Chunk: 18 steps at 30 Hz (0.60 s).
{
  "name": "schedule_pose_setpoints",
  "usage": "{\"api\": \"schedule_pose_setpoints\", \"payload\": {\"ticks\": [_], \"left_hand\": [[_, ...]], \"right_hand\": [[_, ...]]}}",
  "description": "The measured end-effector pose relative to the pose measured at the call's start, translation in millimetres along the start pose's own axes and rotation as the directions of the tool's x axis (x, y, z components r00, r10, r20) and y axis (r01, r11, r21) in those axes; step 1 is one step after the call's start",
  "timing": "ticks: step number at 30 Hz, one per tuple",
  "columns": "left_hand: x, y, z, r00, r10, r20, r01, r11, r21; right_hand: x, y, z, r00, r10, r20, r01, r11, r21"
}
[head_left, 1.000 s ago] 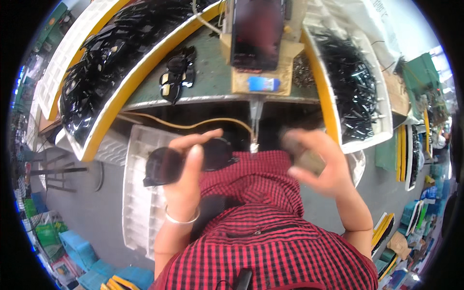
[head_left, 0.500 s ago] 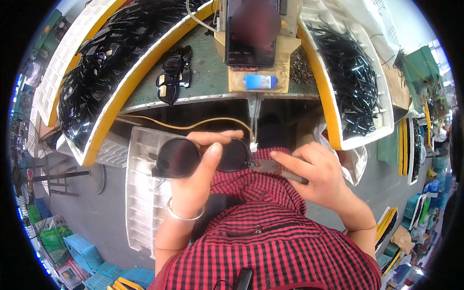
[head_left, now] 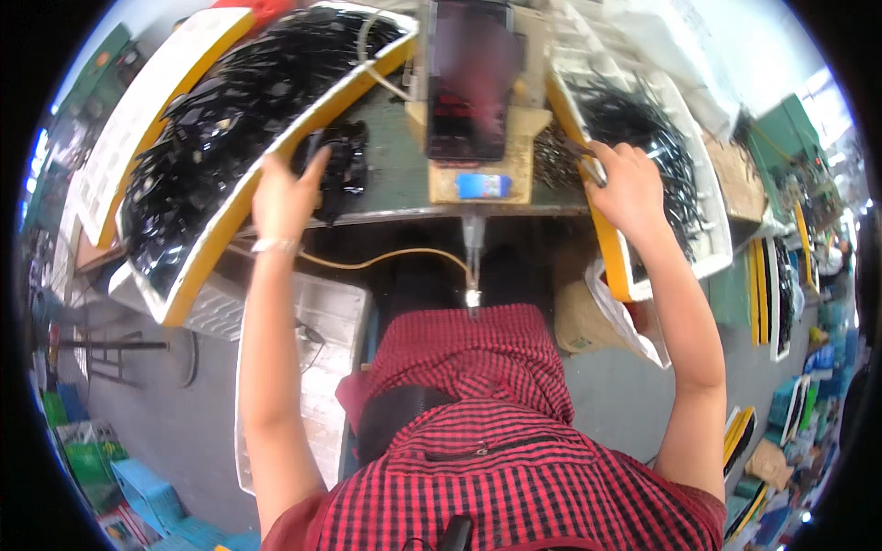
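Observation:
Over the yellow side of the left white tray [head_left: 331,110], my left hand [head_left: 285,202] reaches forward, thumb and fingers apart, with nothing visible between them. Just right of it, dark sunglasses [head_left: 344,161] lie blurred on the green bench top. The left tray is heaped with glossy black eyewear parts. My right hand [head_left: 629,188] is closed round a slim metal tool [head_left: 593,170], its exact kind unclear, beside the small dark pieces [head_left: 556,158] on the bench. To its right, the right white tray [head_left: 694,119] holds thin black strips, which look like eyeglass temples.
A phone [head_left: 467,83] stands upright at the back middle, above a blue box [head_left: 483,186] on a wooden block. A thin metal post [head_left: 473,257] hangs from the bench edge with a yellow cord [head_left: 367,263]. Another white tray [head_left: 340,312] stands low at left.
My left hand has moved from above my lap to the bench at left, and the sunglasses it held are gone from it. My right hand has moved forward and right with the tool.

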<state>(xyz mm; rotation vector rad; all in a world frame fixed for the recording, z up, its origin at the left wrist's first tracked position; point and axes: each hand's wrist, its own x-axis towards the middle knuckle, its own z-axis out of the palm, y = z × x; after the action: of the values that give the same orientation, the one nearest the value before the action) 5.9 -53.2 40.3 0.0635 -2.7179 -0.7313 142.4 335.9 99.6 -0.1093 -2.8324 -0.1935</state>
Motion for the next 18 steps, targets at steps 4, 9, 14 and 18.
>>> {"api": "schedule_pose_setpoints", "payload": {"ticks": [4, 9, 14, 18], "left_hand": [[35.2, 17.1, 38.3, 0.993, -0.026, 0.118, -0.008, 0.960, 0.282], [3.5, 10.1, 7.4, 0.996, 0.089, -0.030, -0.078, 0.961, 0.264], [-89.8, -102.7, -38.8, 0.844, 0.062, -0.533, -0.223, 0.944, -0.243], [-171.6, -261.8, 12.1, 0.839, -0.525, -0.143, 0.505, 0.849, -0.158]], "right_hand": [[8.5, 3.9, 25.0, 0.989, 0.079, -0.125, -0.070, 0.995, 0.070], [-33.9, -12.0, 17.3, 0.981, 0.167, -0.101, -0.109, 0.897, 0.427], [-118.7, -25.8, 4.5, 0.882, 0.470, 0.019, -0.241, 0.416, 0.877], [-139.4, -34.7, 1.0, 0.868, 0.481, 0.120, -0.328, 0.375, 0.867]]}}
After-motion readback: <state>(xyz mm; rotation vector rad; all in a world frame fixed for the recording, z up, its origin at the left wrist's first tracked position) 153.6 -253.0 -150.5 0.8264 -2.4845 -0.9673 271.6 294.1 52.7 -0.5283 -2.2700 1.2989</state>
